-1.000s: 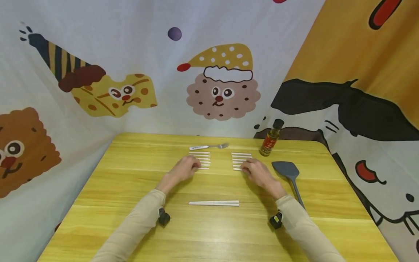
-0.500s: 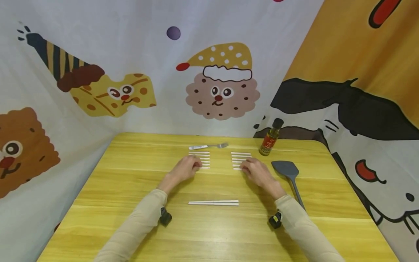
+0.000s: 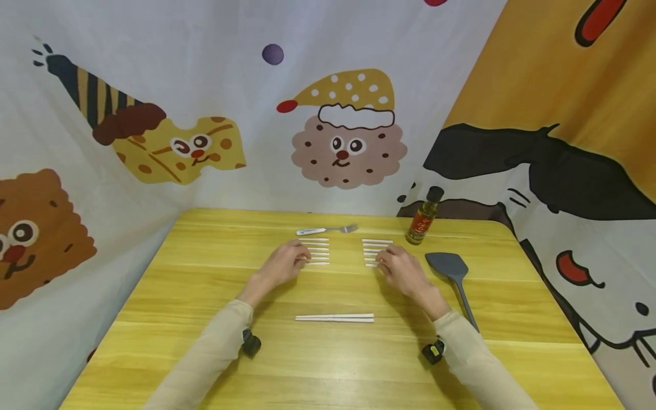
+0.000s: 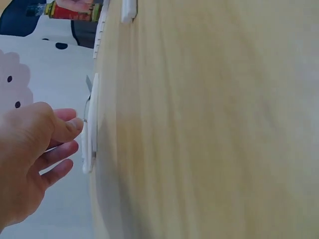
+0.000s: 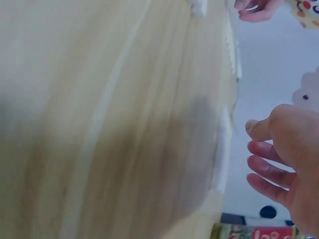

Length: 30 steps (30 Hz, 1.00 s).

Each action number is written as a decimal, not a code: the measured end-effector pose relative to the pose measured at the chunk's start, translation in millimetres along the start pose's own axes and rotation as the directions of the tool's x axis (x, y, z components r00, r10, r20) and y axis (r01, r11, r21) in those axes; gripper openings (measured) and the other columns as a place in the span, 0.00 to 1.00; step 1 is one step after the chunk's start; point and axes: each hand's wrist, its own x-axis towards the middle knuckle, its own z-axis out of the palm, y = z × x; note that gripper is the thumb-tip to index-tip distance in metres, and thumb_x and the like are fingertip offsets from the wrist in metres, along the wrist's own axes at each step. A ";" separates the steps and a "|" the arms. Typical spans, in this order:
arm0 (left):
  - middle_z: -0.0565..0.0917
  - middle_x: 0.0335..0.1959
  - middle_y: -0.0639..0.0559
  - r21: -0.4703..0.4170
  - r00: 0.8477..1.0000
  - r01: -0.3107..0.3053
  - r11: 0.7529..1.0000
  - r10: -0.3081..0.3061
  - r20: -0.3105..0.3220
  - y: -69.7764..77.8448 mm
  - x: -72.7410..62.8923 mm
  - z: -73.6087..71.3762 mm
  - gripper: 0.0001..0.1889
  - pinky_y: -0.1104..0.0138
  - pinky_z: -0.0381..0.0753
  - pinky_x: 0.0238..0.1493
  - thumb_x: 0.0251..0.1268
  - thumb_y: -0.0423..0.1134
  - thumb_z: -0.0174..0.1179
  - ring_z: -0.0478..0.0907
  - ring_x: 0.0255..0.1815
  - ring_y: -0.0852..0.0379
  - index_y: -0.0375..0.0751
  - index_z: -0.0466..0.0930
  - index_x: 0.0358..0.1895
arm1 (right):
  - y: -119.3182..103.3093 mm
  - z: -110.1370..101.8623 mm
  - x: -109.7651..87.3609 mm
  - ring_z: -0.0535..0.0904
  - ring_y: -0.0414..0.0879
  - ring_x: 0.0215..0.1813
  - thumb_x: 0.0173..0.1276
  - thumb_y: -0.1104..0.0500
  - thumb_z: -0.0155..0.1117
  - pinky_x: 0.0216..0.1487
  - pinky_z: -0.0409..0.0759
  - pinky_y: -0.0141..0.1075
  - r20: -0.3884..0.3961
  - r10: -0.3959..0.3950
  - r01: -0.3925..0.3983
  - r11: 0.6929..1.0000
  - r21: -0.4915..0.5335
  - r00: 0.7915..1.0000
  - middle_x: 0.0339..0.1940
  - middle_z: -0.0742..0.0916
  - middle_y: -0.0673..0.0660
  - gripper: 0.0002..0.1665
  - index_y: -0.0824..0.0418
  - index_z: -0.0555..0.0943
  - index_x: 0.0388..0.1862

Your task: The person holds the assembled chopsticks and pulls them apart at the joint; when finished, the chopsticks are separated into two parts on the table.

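Note:
Several slim white sticks [image 3: 320, 263] lie in a left row on the table, tapering toward their right ends. A matching row of white sticks [image 3: 377, 241] lies to its right, across a gap. My left hand [image 3: 281, 265] is at the outer ends of the left row. In the left wrist view its thumb and fingers are loosely bent, with nothing visible between them. Over the outer ends of the right row is my right hand [image 3: 407, 270], hiding some of them. The right wrist view shows its fingers relaxed and apart from the thumb.
Nearer me, two long white chopsticks [image 3: 359, 315] lie side by side. A fork [image 3: 311, 232] with a white handle lies behind the rows. At the right stand an oil bottle [image 3: 421, 222] and, flat before it, a dark grey spatula [image 3: 448, 263]. A patterned cloth hangs behind.
My left hand has drawn back a little to the left, uncovering more of the left row's ends. The right hand has hardly moved.

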 end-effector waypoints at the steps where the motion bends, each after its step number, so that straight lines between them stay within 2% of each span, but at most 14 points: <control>1: 0.84 0.41 0.49 0.007 1.000 -0.012 1.000 0.012 -0.010 0.0 -1.5 -1.6 0.09 0.63 0.87 0.50 0.61 0.26 0.67 0.84 0.44 0.52 0.38 0.87 0.43 | -2.9 -1.6 0.1 0.83 0.52 0.39 0.62 0.64 0.74 0.30 0.85 0.44 -0.004 -0.001 0.001 1.000 0.000 1.000 0.37 0.86 0.55 0.07 0.58 0.88 0.39; 6: 0.82 0.42 0.48 0.053 0.999 -0.039 0.998 0.040 -0.015 3.9 -10.0 -9.0 0.09 0.63 0.86 0.47 0.61 0.25 0.67 0.81 0.43 0.53 0.37 0.87 0.43 | -21.3 -9.9 -1.6 0.81 0.49 0.36 0.61 0.65 0.75 0.28 0.82 0.40 -0.009 -0.018 0.018 1.000 0.007 1.000 0.36 0.85 0.55 0.07 0.58 0.88 0.39; 11: 0.81 0.43 0.49 0.064 0.999 -0.014 0.998 0.012 0.032 14.8 -19.1 -16.6 0.11 0.63 0.85 0.47 0.62 0.25 0.66 0.80 0.44 0.54 0.39 0.87 0.46 | -42.1 -17.2 -4.9 0.80 0.47 0.35 0.59 0.65 0.77 0.28 0.81 0.38 0.007 -0.045 0.045 0.998 0.045 0.999 0.36 0.84 0.55 0.09 0.59 0.88 0.39; 16: 0.82 0.44 0.50 0.065 0.997 -0.020 0.998 0.015 0.076 29.9 -28.1 -21.8 0.10 0.62 0.85 0.49 0.63 0.28 0.67 0.80 0.46 0.54 0.40 0.86 0.47 | -58.1 -19.7 -7.5 0.79 0.45 0.35 0.58 0.64 0.78 0.29 0.81 0.36 0.024 -0.066 0.064 0.995 0.078 0.998 0.37 0.84 0.53 0.10 0.58 0.87 0.39; 20: 0.82 0.43 0.50 0.051 0.991 -0.042 0.998 0.035 0.126 43.7 -33.5 -22.4 0.09 0.63 0.86 0.48 0.65 0.29 0.67 0.80 0.44 0.55 0.39 0.86 0.47 | -68.1 -19.7 -11.5 0.81 0.45 0.39 0.59 0.63 0.77 0.33 0.84 0.35 0.054 -0.076 0.071 0.994 0.089 0.996 0.38 0.84 0.51 0.10 0.58 0.87 0.40; 23: 0.82 0.42 0.50 0.044 0.986 -0.070 0.997 0.062 0.154 53.5 -38.3 -21.7 0.09 0.65 0.85 0.44 0.65 0.28 0.66 0.80 0.41 0.56 0.38 0.86 0.47 | -75.3 -19.2 -15.1 0.81 0.45 0.40 0.60 0.63 0.77 0.32 0.83 0.34 0.077 -0.087 0.078 0.991 0.106 0.993 0.38 0.84 0.51 0.10 0.57 0.87 0.40; 27: 0.82 0.42 0.50 0.029 0.978 -0.087 0.996 0.080 0.191 65.4 -44.6 -20.1 0.09 0.68 0.84 0.41 0.65 0.29 0.66 0.79 0.39 0.58 0.38 0.85 0.47 | -83.0 -16.8 -20.7 0.82 0.45 0.39 0.60 0.63 0.76 0.32 0.82 0.33 0.098 -0.123 0.109 0.985 0.130 0.988 0.38 0.85 0.51 0.09 0.58 0.87 0.40; 30: 0.83 0.43 0.51 0.025 0.972 -0.089 0.996 0.081 0.220 71.7 -47.8 -16.5 0.09 0.70 0.84 0.41 0.66 0.31 0.66 0.80 0.40 0.58 0.40 0.86 0.47 | -87.4 -13.3 -25.0 0.83 0.45 0.40 0.60 0.64 0.76 0.36 0.84 0.33 0.109 -0.161 0.143 0.977 0.156 0.981 0.38 0.86 0.51 0.08 0.58 0.87 0.39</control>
